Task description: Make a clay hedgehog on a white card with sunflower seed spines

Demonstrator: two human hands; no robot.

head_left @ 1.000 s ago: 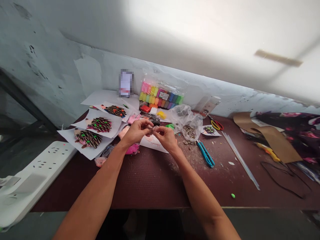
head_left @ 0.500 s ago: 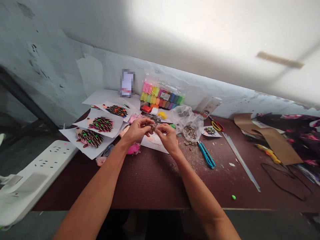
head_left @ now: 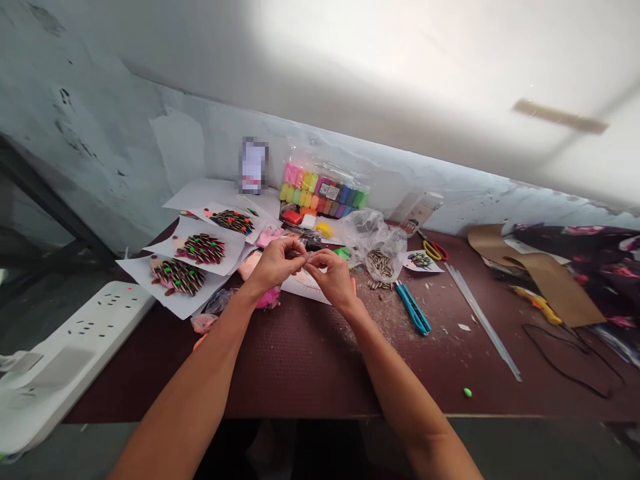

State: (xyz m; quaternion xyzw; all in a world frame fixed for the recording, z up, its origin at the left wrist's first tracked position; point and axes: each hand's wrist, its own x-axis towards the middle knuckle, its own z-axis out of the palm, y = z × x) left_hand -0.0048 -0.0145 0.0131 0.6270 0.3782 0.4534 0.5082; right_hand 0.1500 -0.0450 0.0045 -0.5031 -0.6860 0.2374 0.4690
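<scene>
My left hand and my right hand meet above a sheet of white paper with reddish drawn lines. The fingers of both are pinched together at their tips, around something too small and hidden to make out. Pink modelling clay lies by my left wrist. Beyond my right hand is a clear plastic bag with striped sunflower seeds in its mouth. Several finished hedgehog pictures, one of them a seed-covered hedgehog, lie on paper to the left.
A pack of coloured clay leans at the wall near a phone. On the right lie a blue utility knife, scissors, glue sticks and a yellow glue gun. A white power strip borders the left.
My fingertips have drawn closer together, and the right hand has turned slightly inward. Less shows of the brownish bit between them. The things on the table stay put.
</scene>
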